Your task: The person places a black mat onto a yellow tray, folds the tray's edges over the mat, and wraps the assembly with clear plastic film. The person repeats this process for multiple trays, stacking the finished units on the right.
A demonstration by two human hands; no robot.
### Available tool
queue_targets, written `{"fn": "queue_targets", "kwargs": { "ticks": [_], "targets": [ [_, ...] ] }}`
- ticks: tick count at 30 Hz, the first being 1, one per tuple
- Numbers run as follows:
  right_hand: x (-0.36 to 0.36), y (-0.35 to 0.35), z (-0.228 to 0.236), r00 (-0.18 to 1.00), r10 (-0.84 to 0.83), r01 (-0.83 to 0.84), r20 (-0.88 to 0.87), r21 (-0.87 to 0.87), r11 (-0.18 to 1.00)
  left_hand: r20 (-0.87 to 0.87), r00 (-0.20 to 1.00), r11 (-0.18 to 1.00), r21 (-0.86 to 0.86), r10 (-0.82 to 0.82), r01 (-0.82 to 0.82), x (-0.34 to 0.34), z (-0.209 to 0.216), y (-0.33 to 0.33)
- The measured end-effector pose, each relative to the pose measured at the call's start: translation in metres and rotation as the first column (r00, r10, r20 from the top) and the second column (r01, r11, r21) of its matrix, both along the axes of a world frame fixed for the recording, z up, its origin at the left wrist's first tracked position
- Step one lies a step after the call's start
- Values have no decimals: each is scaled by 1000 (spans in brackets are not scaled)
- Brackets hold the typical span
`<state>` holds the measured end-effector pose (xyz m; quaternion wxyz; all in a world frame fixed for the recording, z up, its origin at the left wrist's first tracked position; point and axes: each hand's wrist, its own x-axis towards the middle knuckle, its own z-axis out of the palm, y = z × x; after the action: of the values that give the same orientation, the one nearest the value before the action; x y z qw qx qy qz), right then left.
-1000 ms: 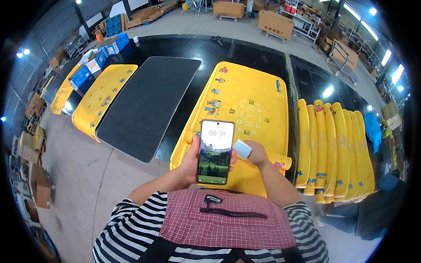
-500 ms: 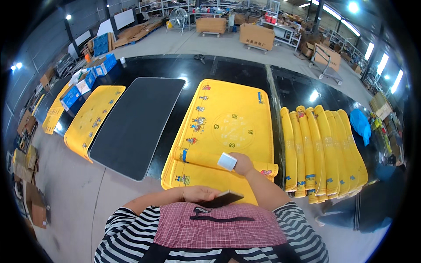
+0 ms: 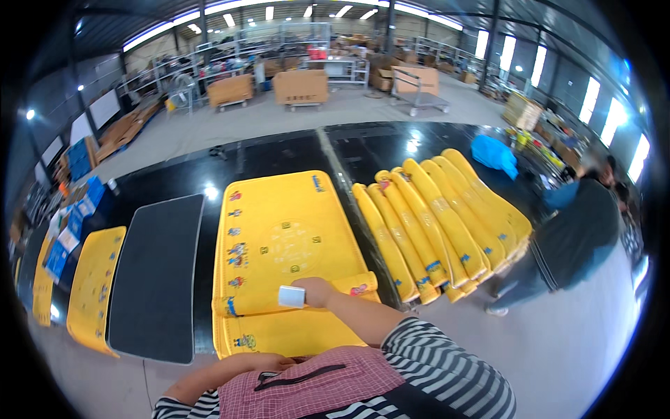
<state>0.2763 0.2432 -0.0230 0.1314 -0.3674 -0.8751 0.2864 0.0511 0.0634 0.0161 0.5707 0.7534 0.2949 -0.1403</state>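
Block (image 3: 291,297), white, tight in right hand (image 3: 316,292) over yellow mat (image 3: 287,241) — left hand (image 3: 269,362) at checked apron (image 3: 314,391), its grip unclear

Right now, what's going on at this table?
A person's right grip holds a small white block over the near end of a yellow mat, which is rolled or folded back. The left grip is by the pink checked garment; whether it holds anything is hidden. On the black table, a dark mat lies to the left, and a row of rolled or folded yellow mats to the right.
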Motion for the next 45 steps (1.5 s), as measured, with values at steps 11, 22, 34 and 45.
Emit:
{"fn": "queue_targets", "kwargs": {
  "ticks": [11, 22, 34, 45],
  "targets": [
    [2, -2, -2, 999, -39, 37, -38, -40, 999, -18, 834, 821, -163, 552, -547, 72, 43, -7],
    [5, -3, -1, 996, -6, 2, -88, -40, 999, 559, 521, 393, 342, 645, -854, -7, 10, 64],
    [9, -12, 13, 981, 69, -70, -179, 3, 998, 127, 853, 202, 944, 506, -261, -7, -33, 87],
    [11, -8, -19, 945, 181, -55, -272, 414, 909, -198, 866, 536, 839, 458, -92, -20, -9, 178]
  ]
}}
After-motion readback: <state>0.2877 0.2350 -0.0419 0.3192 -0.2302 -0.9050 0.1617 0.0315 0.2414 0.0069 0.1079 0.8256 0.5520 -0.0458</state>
